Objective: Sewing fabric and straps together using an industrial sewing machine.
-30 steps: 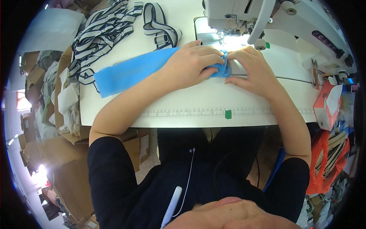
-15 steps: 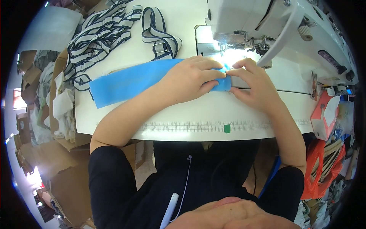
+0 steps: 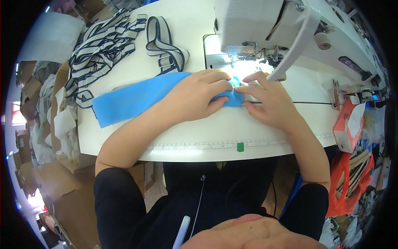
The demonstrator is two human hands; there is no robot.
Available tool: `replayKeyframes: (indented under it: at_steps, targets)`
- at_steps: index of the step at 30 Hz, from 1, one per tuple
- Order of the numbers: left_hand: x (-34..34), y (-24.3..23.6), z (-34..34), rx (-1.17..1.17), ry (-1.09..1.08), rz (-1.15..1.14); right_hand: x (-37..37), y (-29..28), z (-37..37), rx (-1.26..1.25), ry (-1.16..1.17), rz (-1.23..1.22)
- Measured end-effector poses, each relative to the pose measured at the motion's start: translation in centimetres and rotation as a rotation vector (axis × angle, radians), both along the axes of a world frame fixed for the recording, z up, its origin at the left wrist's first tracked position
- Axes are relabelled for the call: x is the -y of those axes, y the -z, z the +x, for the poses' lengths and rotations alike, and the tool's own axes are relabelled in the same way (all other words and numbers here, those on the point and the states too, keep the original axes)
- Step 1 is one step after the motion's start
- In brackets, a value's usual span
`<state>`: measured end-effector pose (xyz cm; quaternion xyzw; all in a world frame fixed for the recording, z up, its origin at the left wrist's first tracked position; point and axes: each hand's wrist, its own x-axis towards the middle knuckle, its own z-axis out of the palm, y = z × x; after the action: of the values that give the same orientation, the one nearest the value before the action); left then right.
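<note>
A long blue fabric strip (image 3: 132, 101) lies across the white table, its right end under the sewing machine's (image 3: 257, 31) bright lamp. My left hand (image 3: 203, 93) rests over that end, fingers bent and thumb tucked below, gripping the fabric. Close by on the right, my right hand (image 3: 269, 101) has its thumb and fingertips on the strip's end edge. The fabric puckers between the two hands. Glare and my fingers hide the needle area and the exact grip.
A heap of black-and-white striped straps (image 3: 101, 54) covers the back left. One strap with a metal buckle (image 3: 166, 62) lies behind the fabric. At the right edge are small snips (image 3: 336, 93) and a red-and-white box (image 3: 349, 124). A ruler scale (image 3: 199, 146) runs along the front.
The whole view has shifted slightly, so the table sits lower and further left. Both hands stay at the fabric's end, which looks a little more puckered.
</note>
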<state>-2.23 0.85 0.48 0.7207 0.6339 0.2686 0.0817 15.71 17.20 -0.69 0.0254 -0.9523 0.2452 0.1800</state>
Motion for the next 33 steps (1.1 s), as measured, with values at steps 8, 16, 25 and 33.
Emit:
replayKeyframes:
  at_steps: [8, 16, 25, 33]
  targets:
    - [-0.14, 0.24, 0.08, -0.042, 0.012, 0.061, -0.05, 0.23, 0.27, 0.051, 0.017, 0.011]
    - [-0.08, 0.32, 0.00, -0.024, 0.009, 0.074, 0.20, -0.22, 0.00, 0.109, 0.015, 0.090]
    - [0.08, 0.71, 0.03, -0.031, 0.000, 0.078, 0.15, 0.24, -0.04, 0.107, 0.050, 0.028]
    - [0.26, 0.96, 0.13, -0.062, -0.038, 0.070, 0.35, -0.02, -0.07, 0.107, 0.051, 0.086]
